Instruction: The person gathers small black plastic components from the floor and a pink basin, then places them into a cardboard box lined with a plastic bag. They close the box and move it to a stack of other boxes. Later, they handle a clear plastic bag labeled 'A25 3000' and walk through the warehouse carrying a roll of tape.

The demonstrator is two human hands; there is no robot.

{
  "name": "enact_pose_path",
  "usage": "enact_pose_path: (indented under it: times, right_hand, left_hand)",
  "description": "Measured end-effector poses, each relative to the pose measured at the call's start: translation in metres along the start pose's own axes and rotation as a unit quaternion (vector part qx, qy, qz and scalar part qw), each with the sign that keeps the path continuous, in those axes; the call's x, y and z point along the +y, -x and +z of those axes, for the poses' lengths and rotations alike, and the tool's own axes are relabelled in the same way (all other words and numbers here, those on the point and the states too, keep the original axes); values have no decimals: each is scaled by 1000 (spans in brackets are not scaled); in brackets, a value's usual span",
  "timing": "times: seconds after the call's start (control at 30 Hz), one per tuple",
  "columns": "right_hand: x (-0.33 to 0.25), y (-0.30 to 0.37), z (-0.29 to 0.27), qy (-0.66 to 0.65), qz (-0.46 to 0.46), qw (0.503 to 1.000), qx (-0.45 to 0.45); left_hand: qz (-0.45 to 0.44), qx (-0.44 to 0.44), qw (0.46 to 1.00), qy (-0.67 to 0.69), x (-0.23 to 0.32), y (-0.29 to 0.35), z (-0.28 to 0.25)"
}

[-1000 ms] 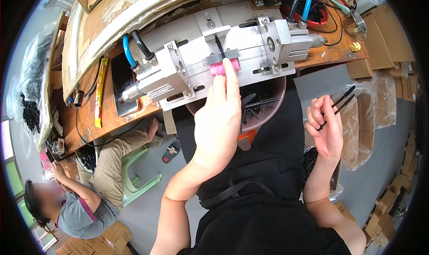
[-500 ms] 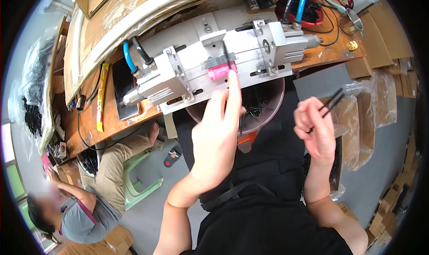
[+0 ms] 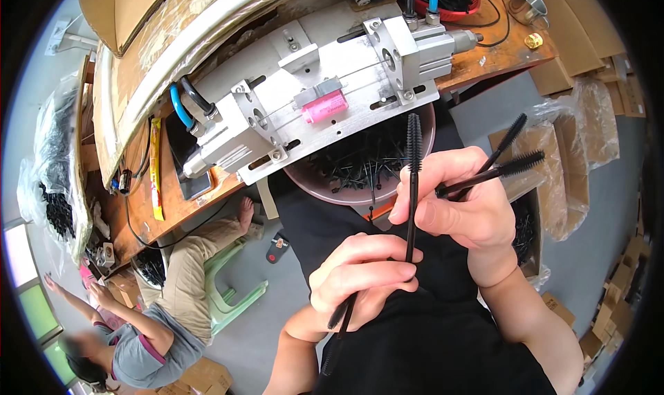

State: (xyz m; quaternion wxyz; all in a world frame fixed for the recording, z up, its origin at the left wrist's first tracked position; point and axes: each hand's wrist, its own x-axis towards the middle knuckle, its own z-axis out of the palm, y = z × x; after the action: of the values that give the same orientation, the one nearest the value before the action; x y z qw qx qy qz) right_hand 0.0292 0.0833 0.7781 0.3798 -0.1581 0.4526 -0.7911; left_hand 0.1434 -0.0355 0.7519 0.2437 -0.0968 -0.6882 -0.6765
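Note:
My left hand (image 3: 363,277) is closed, its fingertips pinching the lower shaft of an upright black mascara wand (image 3: 413,146) with the bristles at the top. Below that palm, more black wands (image 3: 335,346) stick out downward. Opposite it, my right hand (image 3: 477,212) is closed on two mascara wands (image 3: 520,165), their brush ends pointing right. Its thumb and index tips are at the upright wand's shaft; whether they press on it I cannot tell. Beyond both hands stands a silver metal fixture (image 3: 360,84) with a pink block (image 3: 325,107) at its middle.
Under the fixture sits a round tub (image 3: 311,187) holding many black wands. Blue and black air hoses (image 3: 181,104) join the cylinders. A red basket (image 3: 465,13) and a metal cup (image 3: 527,4) stand at the back right. A co-worker (image 3: 152,333) sits at lower left.
My left hand has drawn back from the pink block toward my body and now grips an upright wand. My right hand has moved left to meet it. The dark piece on the fixture is gone.

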Motion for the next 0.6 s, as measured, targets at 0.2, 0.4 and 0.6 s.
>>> enact_pose_path:
  times: [0.2,0.4,0.6]
  right_hand:
    - [1,4,2,-68,22,997,4]
    - [2,7,1,-52,25,998,7]
    - [9,5,-3,22,-68,997,1]
  left_hand:
    - [15,-7,1000,-9,-3,4,-1]
    - [10,1,1000,25,-6,6,1]
    - [-19,38,999,19,-4,8,4]
